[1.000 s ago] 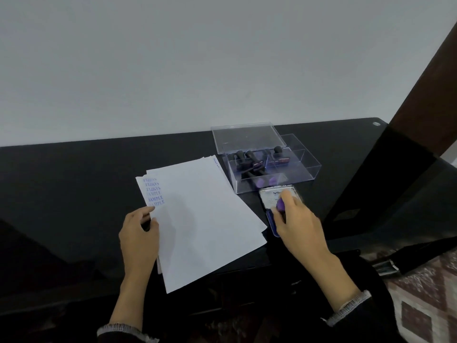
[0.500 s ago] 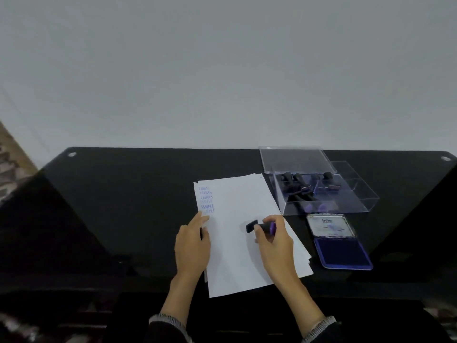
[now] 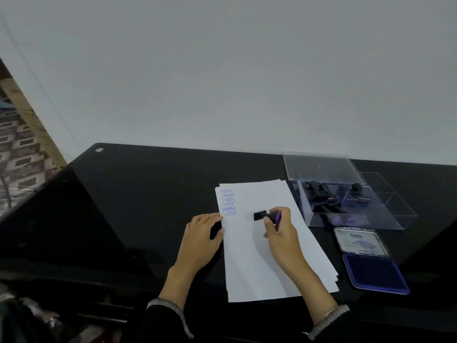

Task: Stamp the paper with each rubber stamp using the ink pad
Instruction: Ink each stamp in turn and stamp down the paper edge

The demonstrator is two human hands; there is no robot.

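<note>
Rubber stamp (image 3: 265, 215) pinched in right hand (image 3: 280, 227), over upper middle of paper stack (image 3: 262, 256). Long axis near-horizontal, black base pointing left toward the printed column of SAMPLE marks (image 3: 228, 203) at the sheet's far-left edge; whether the face touches paper cannot be told, probably just above. Left hand (image 3: 201, 240) lies at the stack's left edge, fingers loosely curved, tips touching the paper, holding nothing. Coming move, by my reading: tip the base down onto blank paper right of the marks; right hand is the nearer. Open ink pad (image 3: 373, 272) right of stack; clear box (image 3: 351, 201) with about 5 stamps farther back on black table (image 3: 148, 194).
</note>
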